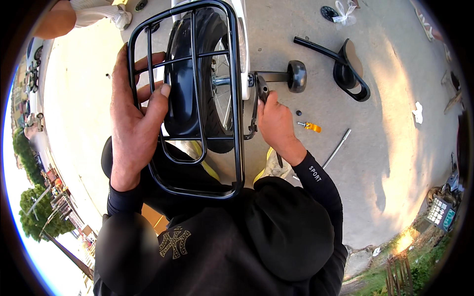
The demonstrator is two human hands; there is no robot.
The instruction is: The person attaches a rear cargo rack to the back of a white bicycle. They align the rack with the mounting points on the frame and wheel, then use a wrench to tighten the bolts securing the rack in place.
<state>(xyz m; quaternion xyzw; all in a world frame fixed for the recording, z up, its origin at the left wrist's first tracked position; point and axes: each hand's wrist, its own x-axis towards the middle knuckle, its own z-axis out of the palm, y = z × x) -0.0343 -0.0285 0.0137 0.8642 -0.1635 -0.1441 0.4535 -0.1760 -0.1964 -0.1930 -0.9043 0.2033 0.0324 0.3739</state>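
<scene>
A black tubular rear rack [240,153] stands over the rear wheel [220,145] of a small white-framed bike with a black mudguard [181,111]. My left hand [136,113] is closed round the rack's left rail, thumb in front and fingers passing behind. At the axle's right end, my right hand [278,121] grips a dark wrench-like tool [262,90]; its head is against the axle end and its handle shows below my fist. A training wheel [296,76] on a flat arm sticks out to the right there. The tool's exact jaw is hidden.
On the concrete to the right lie a black saddle with its post [316,50], an orange seat clamp [311,127], a small black cap [298,113] and a metal rod [338,147]. A plastic bag [344,15] lies farther off. Another person's leg [94,16] shows at far left.
</scene>
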